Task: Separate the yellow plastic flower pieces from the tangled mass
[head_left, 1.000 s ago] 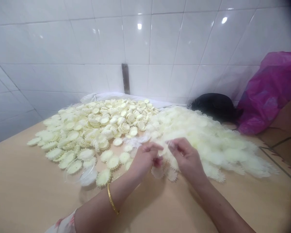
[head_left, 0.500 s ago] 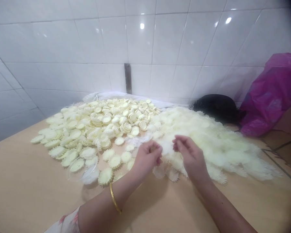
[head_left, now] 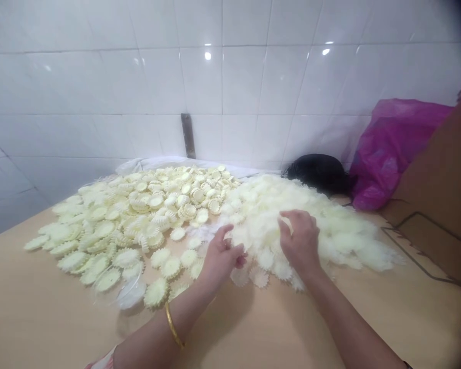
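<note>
Pale-yellow toothed discs cover most of the tan table (head_left: 42, 328) in two heaps. Left heap (head_left: 138, 215): firmer, cup-like ridged discs, some stacked, some lying flat and spread toward the near left. Right heap (head_left: 330, 225): thinner, fluffier, frilled discs piled loosely, running to the table's right part.

Left hand (head_left: 218, 259) sits at the seam between the heaps, fingers curled in with thumb up toward them — cannot tell whether anything is pinched, too blurred. Gold bangle (head_left: 172, 325) on that wrist, patterned sleeve at the bottom edge. Right hand (head_left: 301, 241) lies palm-down on the near edge of the right heap, fingers bent and pressed into the frilled discs — grip on a single disc not readable. A few loose frilled discs (head_left: 259, 277) lie on the bare table just below and between the hands.

Around: clear plastic film (head_left: 132, 292) beside the near left discs; white sheet under the heaps' far edge; black bundle (head_left: 317, 171) behind the right heap against the white tiled wall (head_left: 100, 77); magenta plastic bag (head_left: 392, 146) right of it; brown cardboard (head_left: 441, 195) at the far right, overlapping the bag. Dark metal strip (head_left: 188, 136) upright on the wall.
</note>
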### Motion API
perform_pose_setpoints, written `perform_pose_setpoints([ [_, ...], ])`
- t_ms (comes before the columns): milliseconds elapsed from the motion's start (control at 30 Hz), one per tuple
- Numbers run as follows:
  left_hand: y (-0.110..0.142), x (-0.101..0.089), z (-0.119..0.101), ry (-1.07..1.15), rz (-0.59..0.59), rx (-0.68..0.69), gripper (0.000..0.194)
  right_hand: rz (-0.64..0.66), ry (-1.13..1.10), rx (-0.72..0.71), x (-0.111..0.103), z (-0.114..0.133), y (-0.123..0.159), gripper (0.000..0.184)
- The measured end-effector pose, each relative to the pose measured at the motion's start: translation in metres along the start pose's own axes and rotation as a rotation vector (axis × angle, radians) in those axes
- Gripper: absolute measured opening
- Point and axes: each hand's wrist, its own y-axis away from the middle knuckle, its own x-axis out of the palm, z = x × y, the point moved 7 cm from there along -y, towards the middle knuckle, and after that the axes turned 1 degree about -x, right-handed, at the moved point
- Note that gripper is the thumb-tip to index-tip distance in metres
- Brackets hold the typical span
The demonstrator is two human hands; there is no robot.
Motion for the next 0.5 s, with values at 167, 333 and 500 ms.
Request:
perform_pose_setpoints([
  [167, -0.005, 0.005, 0.013, 0.189, 0.069, -0.122, 0.028, -0.029, -0.065, -0.033, 0.001, -0.003, 0.000, 0.018],
  [333, -0.008, 0.009, 0.016, 0.257, 0.140, -0.124, 0.015, -0.027, -0.274, -0.015, -0.001, -0.005, -0.001, 0.018],
  [500, -0.005, 0.010, 0.015, 0.226, 0.134, -0.114, 0.021, -0.082, -0.426, 0.163, -0.011, -0.003, 0.001, 0.018],
])
